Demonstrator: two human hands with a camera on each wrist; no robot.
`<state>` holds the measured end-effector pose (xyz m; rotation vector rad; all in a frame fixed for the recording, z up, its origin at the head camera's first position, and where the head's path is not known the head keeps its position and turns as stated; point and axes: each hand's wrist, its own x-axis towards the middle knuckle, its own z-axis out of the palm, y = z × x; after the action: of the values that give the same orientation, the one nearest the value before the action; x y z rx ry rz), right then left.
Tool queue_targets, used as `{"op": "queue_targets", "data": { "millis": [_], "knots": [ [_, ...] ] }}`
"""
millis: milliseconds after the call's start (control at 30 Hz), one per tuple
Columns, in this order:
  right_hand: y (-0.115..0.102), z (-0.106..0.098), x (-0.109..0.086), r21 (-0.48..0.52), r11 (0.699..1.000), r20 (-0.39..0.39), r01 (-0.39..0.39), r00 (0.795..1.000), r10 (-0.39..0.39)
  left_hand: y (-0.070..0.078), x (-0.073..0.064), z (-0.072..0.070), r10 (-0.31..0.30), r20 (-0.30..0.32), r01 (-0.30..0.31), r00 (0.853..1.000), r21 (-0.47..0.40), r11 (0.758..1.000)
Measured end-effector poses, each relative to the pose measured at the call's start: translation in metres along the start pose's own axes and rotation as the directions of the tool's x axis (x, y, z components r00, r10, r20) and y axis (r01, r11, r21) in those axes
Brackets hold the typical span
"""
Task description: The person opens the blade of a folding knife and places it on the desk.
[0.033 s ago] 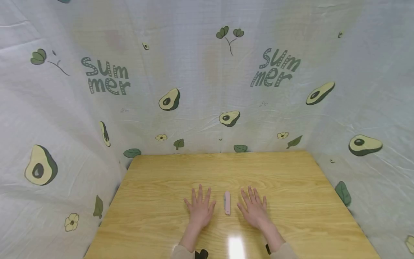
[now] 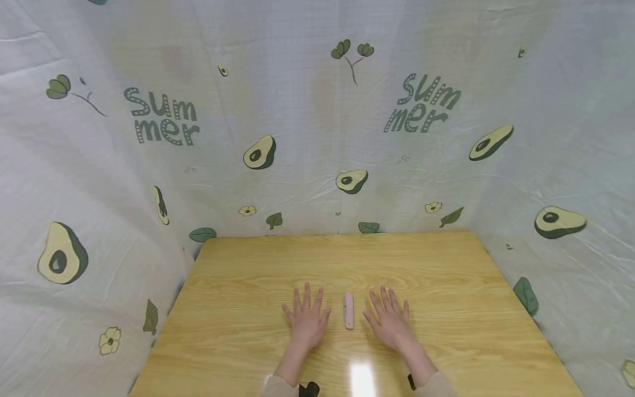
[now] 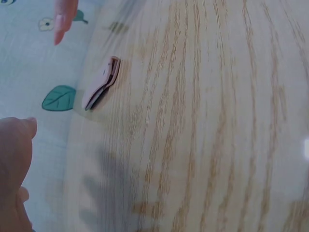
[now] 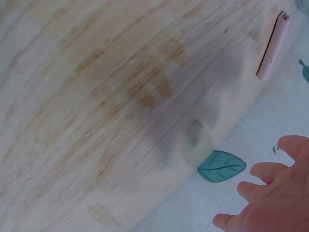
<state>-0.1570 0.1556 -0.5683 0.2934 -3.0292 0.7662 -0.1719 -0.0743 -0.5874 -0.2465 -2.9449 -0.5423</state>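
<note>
A slim pink folding knife (image 2: 349, 311), its grey blade edge showing along the left side, lies lengthwise on the wooden table between the two hands. To its left is my left hand (image 2: 306, 324), palm down with fingers spread, apart from the knife. My right hand (image 2: 391, 325) is on the other side, also palm down with spread fingers and holding nothing. In the left wrist view the pink knife (image 3: 102, 83) lies beyond the thumb (image 3: 14, 154). The right wrist view has the knife (image 4: 273, 46) at upper right, above my right hand (image 4: 277, 198).
The wooden table (image 2: 238, 275) reaches back to a white cloth (image 2: 307, 110) printed with avocados, leaves and the word "summer". The cloth also hangs along both sides. A bright light reflection lies on the table near the front, between the forearms.
</note>
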Motion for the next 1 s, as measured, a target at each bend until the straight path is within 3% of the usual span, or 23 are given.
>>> {"op": "queue_targets", "data": {
  "millis": [233,600,833,1000],
  "knots": [
    [0.004,0.003,-0.001,0.015,1.0,-0.036,0.018,0.999,-0.017,0.001,0.0,0.003,0.002,0.008,-0.002,1.0,-0.024,1.0],
    [0.001,0.009,0.004,0.162,0.987,-0.05,0.022,0.999,-0.014,-0.001,0.0,0.007,-0.01,-0.001,0.009,1.0,-0.118,0.993],
    [0.005,0.01,0.005,0.264,0.964,-0.039,-0.019,0.999,0.03,0.001,0.002,0.01,-0.025,-0.019,0.022,1.0,-0.147,0.989],
    [0.009,0.011,0.006,0.369,0.928,-0.034,-0.047,0.997,0.064,0.004,0.002,0.011,-0.065,0.0,0.063,0.998,-0.242,0.968]
  ]
}}
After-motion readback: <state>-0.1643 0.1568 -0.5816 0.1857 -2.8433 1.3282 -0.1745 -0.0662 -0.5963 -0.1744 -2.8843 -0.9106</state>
